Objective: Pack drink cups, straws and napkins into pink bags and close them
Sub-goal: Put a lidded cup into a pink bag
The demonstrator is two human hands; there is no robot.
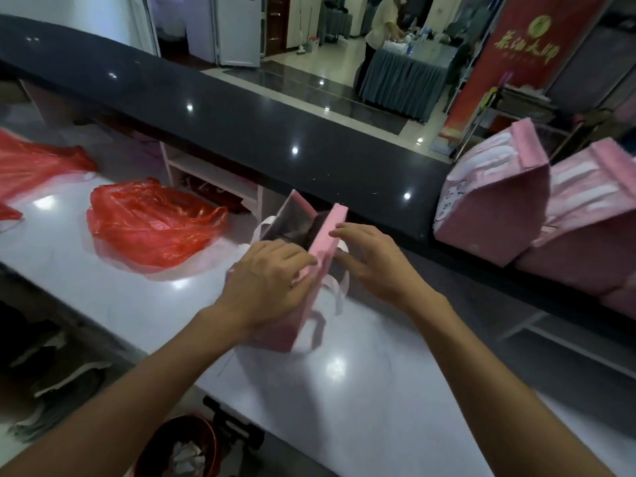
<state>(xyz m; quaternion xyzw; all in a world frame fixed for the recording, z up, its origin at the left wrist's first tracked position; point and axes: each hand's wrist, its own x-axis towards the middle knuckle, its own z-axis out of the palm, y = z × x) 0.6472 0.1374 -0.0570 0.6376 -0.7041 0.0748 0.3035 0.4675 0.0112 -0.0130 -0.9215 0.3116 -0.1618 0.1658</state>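
A pink bag (325, 232) with a silver lining stands on the white counter (361, 373), its mouth partly open at the far end. My left hand (265, 280) holds the bag's near left side at the top edge, fingers curled onto it. From the right, my right hand (375, 259) lies against the folded top flap, fingertips on its edge and thumb underneath. White handles (339, 294) hang below the flap. The bag's contents are hidden.
Two closed pink bags (495, 201) (592, 218) stand at the right by the dark raised ledge (275, 132). Red plastic bags (151, 225) (34, 163) lie on the counter at the left. A red bin (179, 449) sits below the near edge.
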